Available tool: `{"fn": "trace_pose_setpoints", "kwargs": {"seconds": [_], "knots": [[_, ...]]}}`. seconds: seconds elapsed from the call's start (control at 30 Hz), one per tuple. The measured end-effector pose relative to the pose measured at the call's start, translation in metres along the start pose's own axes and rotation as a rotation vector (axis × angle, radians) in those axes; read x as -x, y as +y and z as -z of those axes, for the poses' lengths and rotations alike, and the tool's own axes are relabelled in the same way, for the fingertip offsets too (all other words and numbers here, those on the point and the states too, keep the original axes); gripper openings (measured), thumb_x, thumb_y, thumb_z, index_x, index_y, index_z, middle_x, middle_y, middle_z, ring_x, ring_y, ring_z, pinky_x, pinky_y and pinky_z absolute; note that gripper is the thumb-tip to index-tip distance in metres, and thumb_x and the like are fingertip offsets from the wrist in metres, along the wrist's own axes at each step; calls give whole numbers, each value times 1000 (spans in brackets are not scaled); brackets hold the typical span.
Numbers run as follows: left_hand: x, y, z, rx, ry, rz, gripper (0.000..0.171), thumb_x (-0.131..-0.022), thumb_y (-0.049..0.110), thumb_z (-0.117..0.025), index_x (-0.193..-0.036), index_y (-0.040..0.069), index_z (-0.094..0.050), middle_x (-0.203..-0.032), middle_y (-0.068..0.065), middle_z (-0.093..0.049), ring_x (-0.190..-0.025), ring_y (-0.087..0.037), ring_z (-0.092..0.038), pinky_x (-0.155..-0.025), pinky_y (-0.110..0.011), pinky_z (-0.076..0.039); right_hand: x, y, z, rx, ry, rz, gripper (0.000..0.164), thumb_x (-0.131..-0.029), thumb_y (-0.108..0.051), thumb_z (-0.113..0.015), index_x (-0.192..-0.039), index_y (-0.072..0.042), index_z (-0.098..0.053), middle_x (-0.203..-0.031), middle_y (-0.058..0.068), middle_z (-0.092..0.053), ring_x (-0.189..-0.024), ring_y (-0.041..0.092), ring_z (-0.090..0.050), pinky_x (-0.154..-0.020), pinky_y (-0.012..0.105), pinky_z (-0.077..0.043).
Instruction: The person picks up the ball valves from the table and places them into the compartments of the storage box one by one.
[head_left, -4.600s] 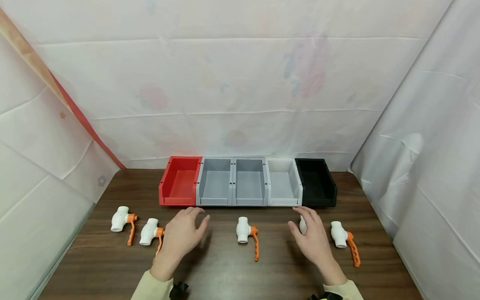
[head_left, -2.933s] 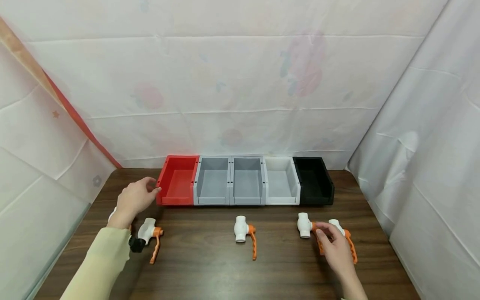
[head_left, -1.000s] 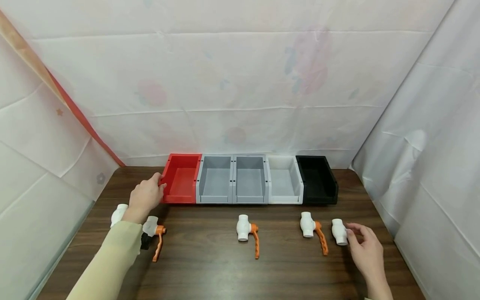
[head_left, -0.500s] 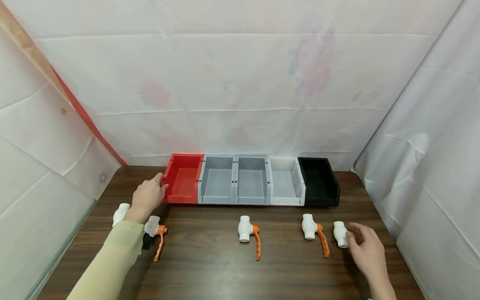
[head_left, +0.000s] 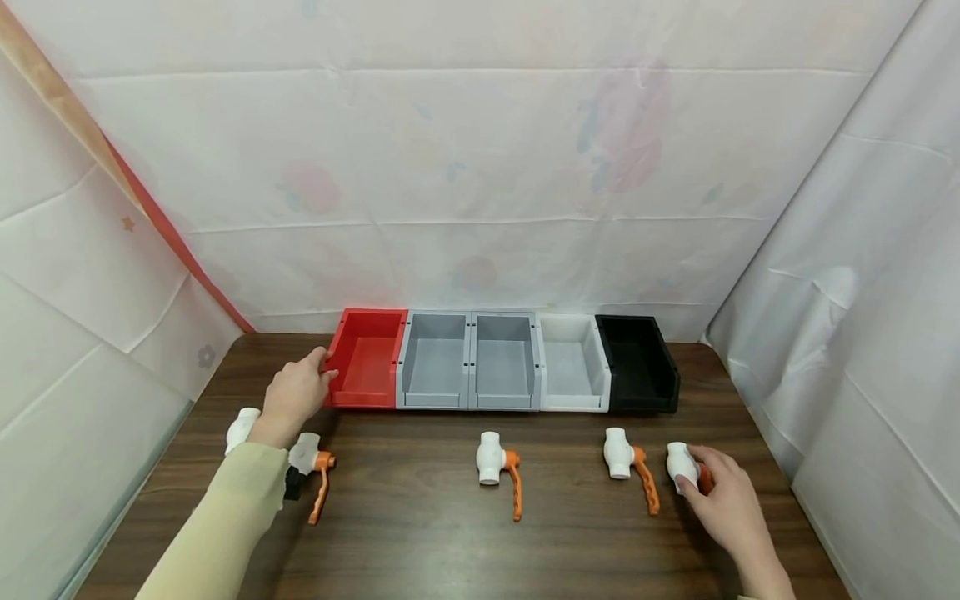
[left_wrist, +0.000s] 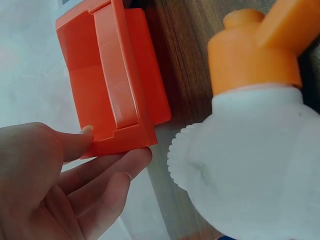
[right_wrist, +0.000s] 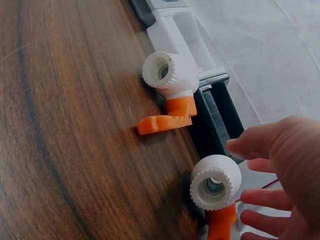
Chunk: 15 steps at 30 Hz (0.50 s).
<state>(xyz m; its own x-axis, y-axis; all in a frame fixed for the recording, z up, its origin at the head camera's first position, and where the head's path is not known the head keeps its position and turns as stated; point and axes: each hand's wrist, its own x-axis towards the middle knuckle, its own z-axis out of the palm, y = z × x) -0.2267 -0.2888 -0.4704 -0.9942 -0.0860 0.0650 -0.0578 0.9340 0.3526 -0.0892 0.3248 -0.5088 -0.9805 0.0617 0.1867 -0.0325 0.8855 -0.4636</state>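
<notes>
My left hand [head_left: 296, 392] holds the left side wall of a red storage bin [head_left: 367, 358]. In the left wrist view its thumb hooks over the wall, with the fingers [left_wrist: 137, 162] against the outside. At the far right of the table, my right hand [head_left: 723, 500] spreads its thumb and fingers about a white ball valve [head_left: 678, 467] with an orange lever handle, mostly hidden by the hand. The right wrist view shows the thumb close by the valve body [right_wrist: 217, 182], fingers loosely extended beyond it. Left of it lies another ball valve [head_left: 618, 454].
Beside the red bin stand two grey bins [head_left: 435, 362], a white bin [head_left: 573, 367] and a black bin [head_left: 637, 367] in one row. A ball valve [head_left: 490, 458] lies mid-table. Two more, a near valve [head_left: 304, 452] and a farther valve [head_left: 240, 429], are partly behind the left arm.
My left hand has gone from mid-table to the red bin's side wall. My right hand has moved right, past the neighbouring valve, and now reaches round the rightmost one. The valves have stayed in place.
</notes>
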Motion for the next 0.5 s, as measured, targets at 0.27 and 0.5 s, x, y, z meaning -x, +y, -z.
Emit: {"fn": "trace_pose_setpoints", "kwargs": {"seconds": [0.27, 0.5], "knots": [[1, 8, 2, -29, -16, 9, 39, -89, 19, -61, -124, 5, -49, -95, -23, -64, -61, -25, -56, -52, -41, -51, 1, 2, -4, 61, -54, 1, 57, -76, -21, -75, -124, 2, -53, -122, 29, -51, -107, 49, -45, -85, 61, -34], [3, 7, 3, -46, -26, 16, 39, -90, 19, -60, -124, 5, -47, -93, -24, -64, -60, -25, -55, -50, -40, -50, -2, 0, -7, 77, -50, -11, 55, -76, -17, -74, -124, 1, -54, -118, 28, -55, -106, 45, -45, -86, 55, -32]]}}
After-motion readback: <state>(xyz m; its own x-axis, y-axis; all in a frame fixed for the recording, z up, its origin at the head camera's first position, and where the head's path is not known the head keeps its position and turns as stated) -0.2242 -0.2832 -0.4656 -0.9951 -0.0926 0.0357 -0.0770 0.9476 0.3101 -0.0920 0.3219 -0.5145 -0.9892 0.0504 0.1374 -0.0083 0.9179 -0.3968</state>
